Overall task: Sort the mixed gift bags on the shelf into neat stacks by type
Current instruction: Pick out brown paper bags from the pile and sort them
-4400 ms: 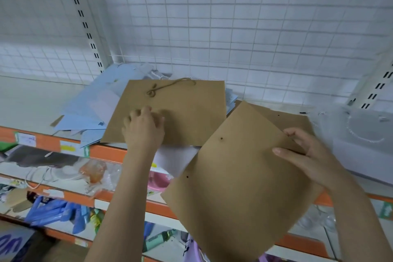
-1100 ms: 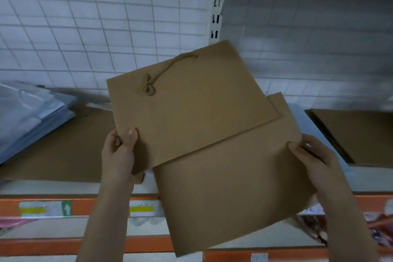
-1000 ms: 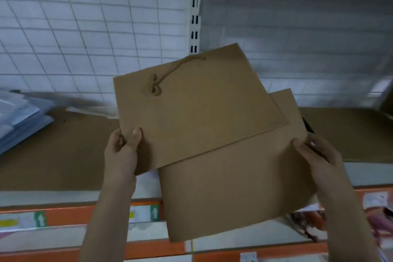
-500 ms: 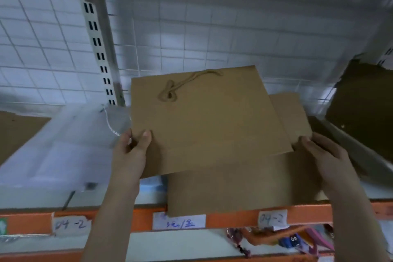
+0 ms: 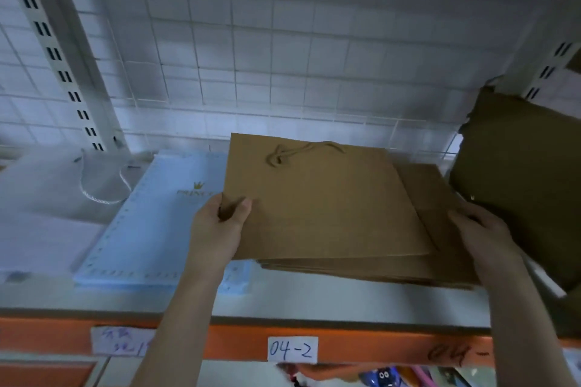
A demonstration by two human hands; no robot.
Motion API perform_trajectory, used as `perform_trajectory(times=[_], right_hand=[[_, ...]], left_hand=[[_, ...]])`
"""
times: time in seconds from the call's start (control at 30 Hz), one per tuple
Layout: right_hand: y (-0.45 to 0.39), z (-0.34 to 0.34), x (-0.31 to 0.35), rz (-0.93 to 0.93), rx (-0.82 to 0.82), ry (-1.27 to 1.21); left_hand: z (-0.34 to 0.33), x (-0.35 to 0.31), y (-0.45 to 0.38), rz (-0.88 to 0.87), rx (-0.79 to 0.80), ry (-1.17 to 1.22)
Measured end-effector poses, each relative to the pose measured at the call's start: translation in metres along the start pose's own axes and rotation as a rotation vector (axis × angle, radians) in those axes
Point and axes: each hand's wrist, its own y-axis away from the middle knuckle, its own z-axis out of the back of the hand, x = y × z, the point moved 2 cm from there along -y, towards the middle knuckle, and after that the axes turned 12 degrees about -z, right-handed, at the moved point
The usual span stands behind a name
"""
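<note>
Two flat brown kraft gift bags (image 5: 330,198) lie on a stack of several like bags (image 5: 377,270) on the shelf; the top one has a twisted rope handle (image 5: 295,152). My left hand (image 5: 220,229) pinches the top bag's left edge, thumb on top. My right hand (image 5: 484,236) grips the lower bag's right edge. A pale blue bag stack (image 5: 157,223) with a gold crown print lies left of them. Further left are translucent white bags (image 5: 50,198) with a cord handle.
The shelf (image 5: 314,302) has an orange front rail with a "04-2" label (image 5: 292,349). A white wire grid closes the back. A slotted upright (image 5: 63,69) stands at left. Dark brown bags or cardboard (image 5: 522,182) lean at right, close to my right hand.
Both hands have carried the two brown bags rightward along the shelf and lowered them onto the brown stack. The blue stack has come into view at left.
</note>
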Motion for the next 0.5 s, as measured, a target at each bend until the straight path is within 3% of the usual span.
perform_trajectory(times=[0.3, 0.5], right_hand=[[-0.022, 0.003, -0.01, 0.058, 0.037, 0.27], [-0.026, -0.001, -0.011, 0.141, -0.004, 0.417]], left_hand=[[-0.045, -0.001, 0.0, 0.009, 0.09, -0.175], [-0.07, 0.003, 0.011, -0.153, 0.176, -0.547]])
